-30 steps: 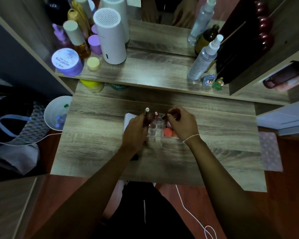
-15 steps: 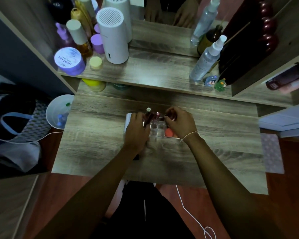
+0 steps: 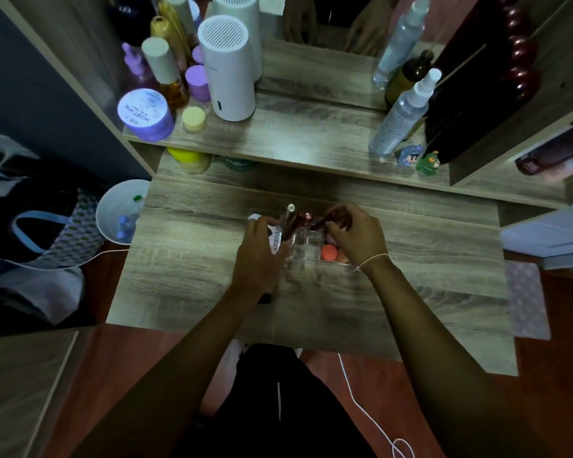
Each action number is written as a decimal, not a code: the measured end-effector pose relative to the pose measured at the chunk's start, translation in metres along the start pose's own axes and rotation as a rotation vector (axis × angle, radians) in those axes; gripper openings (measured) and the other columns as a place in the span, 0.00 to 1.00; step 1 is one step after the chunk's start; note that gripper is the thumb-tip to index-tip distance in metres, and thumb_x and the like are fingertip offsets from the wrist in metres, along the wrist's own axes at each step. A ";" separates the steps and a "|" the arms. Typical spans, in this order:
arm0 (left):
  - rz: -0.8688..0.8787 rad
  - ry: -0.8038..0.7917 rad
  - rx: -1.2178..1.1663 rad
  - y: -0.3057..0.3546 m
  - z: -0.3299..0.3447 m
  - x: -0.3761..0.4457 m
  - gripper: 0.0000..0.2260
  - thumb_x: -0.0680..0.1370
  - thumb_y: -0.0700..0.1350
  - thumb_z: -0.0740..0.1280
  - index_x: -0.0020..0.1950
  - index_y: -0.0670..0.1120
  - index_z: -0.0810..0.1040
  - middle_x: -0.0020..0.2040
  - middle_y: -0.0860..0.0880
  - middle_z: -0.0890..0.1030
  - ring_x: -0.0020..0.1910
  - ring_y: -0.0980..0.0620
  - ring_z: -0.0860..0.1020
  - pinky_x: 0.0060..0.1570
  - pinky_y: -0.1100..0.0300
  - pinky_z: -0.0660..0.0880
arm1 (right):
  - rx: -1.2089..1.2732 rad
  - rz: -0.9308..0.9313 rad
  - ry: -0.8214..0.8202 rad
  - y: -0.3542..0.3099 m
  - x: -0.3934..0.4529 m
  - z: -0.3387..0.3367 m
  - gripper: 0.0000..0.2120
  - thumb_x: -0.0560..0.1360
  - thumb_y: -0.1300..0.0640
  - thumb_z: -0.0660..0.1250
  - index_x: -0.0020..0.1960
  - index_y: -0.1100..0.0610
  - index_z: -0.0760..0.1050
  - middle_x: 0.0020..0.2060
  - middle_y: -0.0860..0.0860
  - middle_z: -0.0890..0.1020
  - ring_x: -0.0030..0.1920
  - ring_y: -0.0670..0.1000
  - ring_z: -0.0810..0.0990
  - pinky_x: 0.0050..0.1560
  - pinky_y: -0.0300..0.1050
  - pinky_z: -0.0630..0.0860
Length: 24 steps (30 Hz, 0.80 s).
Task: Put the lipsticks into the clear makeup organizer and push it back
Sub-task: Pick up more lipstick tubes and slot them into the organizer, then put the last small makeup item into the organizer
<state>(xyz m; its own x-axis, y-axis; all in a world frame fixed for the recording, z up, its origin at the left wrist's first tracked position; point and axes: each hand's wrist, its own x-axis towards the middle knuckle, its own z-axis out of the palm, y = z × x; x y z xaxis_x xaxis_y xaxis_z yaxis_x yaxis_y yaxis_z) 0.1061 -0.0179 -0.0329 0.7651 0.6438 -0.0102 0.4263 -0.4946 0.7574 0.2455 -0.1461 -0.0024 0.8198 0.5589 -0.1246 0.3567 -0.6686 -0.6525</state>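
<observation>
The clear makeup organizer (image 3: 306, 251) stands mid-desk between my hands, with an orange sponge (image 3: 328, 252) in its right part. Several lipsticks (image 3: 293, 219) stand upright in its left cells, one with a silver cap. My left hand (image 3: 262, 251) rests on the organizer's left side, fingers curled around a white tube (image 3: 275, 239) and the lipsticks there. My right hand (image 3: 354, 236) hovers over the right cells, pinching a dark lipstick (image 3: 320, 223) that tilts down toward a cell.
The wooden desk (image 3: 411, 292) has a raised shelf (image 3: 295, 137) behind carrying a white cylinder (image 3: 229, 67), spray bottles (image 3: 404, 110), jars and small figurines (image 3: 425, 160). A white bin (image 3: 119, 213) and a bag (image 3: 40, 233) sit left of the desk. A white cable (image 3: 371, 421) hangs below.
The camera has tilted slightly. My right hand has brought the dark lipstick a little lower over the organizer; my left hand stays on the left side.
</observation>
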 end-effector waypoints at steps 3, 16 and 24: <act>-0.026 0.014 -0.018 -0.003 -0.008 -0.006 0.19 0.72 0.44 0.73 0.59 0.40 0.72 0.57 0.42 0.75 0.49 0.55 0.72 0.45 0.62 0.69 | 0.020 0.003 0.024 0.000 -0.004 -0.002 0.13 0.73 0.58 0.71 0.57 0.55 0.78 0.48 0.54 0.85 0.44 0.47 0.77 0.49 0.39 0.73; -0.007 0.025 0.091 -0.046 -0.027 -0.063 0.08 0.76 0.38 0.65 0.54 0.44 0.75 0.50 0.45 0.76 0.46 0.47 0.76 0.42 0.55 0.75 | 0.077 -0.074 0.276 0.015 -0.092 0.011 0.08 0.75 0.50 0.61 0.47 0.52 0.77 0.35 0.47 0.79 0.32 0.46 0.75 0.34 0.40 0.70; 0.133 -0.194 0.281 -0.063 -0.027 -0.090 0.20 0.65 0.40 0.68 0.57 0.41 0.77 0.52 0.39 0.79 0.48 0.37 0.76 0.47 0.49 0.74 | -0.189 -0.031 0.221 0.055 -0.140 0.080 0.12 0.73 0.61 0.69 0.55 0.61 0.80 0.54 0.60 0.82 0.54 0.62 0.80 0.57 0.50 0.74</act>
<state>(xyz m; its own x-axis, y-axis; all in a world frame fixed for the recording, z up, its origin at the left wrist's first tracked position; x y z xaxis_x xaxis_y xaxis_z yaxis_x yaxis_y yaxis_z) -0.0029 -0.0291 -0.0620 0.8884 0.4540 -0.0676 0.4125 -0.7251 0.5514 0.1146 -0.2217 -0.0807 0.8777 0.4737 0.0725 0.4430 -0.7444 -0.4996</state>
